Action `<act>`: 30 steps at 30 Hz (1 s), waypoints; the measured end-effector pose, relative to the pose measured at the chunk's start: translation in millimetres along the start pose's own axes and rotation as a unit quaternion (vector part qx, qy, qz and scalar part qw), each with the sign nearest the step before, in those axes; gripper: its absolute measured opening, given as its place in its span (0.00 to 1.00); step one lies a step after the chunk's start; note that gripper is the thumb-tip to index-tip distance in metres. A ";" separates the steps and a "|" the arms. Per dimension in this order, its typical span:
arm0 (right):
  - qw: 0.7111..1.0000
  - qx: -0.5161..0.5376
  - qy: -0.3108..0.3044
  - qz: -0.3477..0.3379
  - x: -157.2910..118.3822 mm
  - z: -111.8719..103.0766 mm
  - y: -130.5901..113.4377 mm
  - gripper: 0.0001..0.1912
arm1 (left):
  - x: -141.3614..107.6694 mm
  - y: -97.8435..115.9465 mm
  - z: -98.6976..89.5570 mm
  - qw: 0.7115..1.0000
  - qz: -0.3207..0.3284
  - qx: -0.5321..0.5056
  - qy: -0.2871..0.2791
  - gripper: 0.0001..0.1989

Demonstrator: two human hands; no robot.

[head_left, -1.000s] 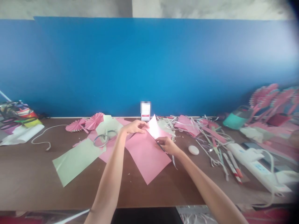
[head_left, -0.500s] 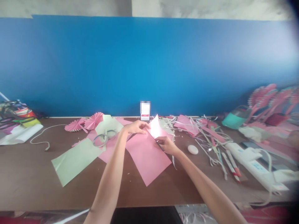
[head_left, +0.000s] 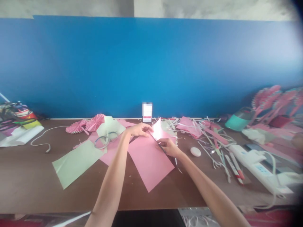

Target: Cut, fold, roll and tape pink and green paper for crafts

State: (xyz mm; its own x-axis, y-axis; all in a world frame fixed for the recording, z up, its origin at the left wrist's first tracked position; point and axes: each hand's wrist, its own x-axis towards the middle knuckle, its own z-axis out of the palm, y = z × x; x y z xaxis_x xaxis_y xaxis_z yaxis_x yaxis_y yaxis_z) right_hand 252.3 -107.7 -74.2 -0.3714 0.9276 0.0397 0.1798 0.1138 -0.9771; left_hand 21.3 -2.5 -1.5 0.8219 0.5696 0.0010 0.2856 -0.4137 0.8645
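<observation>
**Pink sheet right between two hands!**

Head view: the pink sheet [head_left: 150, 165] lies nearer than the phone [head_left: 147, 113]. Left hand [head_left: 139, 129] curls at its far edge, grip unclear; right hand [head_left: 168, 147] pinches one thin dark tool [head_left: 163, 148] along its side. Brown table [head_left: 165, 197], blue wall [head_left: 146, 63] behind the phone. Two paper fans [head_left: 95, 123] left of the phone; two markers [head_left: 234, 168], one white disc [head_left: 195, 152] to its right!

Bare forearms [head_left: 115, 176], slim
Left hand [head_left: 140, 129], right hand [head_left: 168, 147] bare too. Black patch [head_left: 148, 218] between: clothing unclear.
</observation>
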 end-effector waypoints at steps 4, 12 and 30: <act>1.000 0.004 -0.005 -0.008 1.0 -0.5 2.3 0.24 | 0.5 1.6 2.0 1.000 -0.004 -0.004 -0.001 0.23; 1.000 -0.005 -0.014 0.016 -3.7 -4.8 -9.6 0.23 | -15.1 -17.8 -13.4 0.997 -0.064 -0.018 0.029 0.26; 0.894 -0.319 0.313 0.002 2.4 -23.9 6.9 0.22 | -59.5 -35.7 -50.4 0.951 -0.256 0.095 0.145 0.29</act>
State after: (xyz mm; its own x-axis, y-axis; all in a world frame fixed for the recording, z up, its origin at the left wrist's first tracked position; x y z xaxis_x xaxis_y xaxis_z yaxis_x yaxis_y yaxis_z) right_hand 274.5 -96.2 -75.9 0.1776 0.9229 0.3415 0.7379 0.1047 -0.6668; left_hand -62.6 14.2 -7.1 0.3888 0.8912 -0.2338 0.7187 -0.1345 0.6822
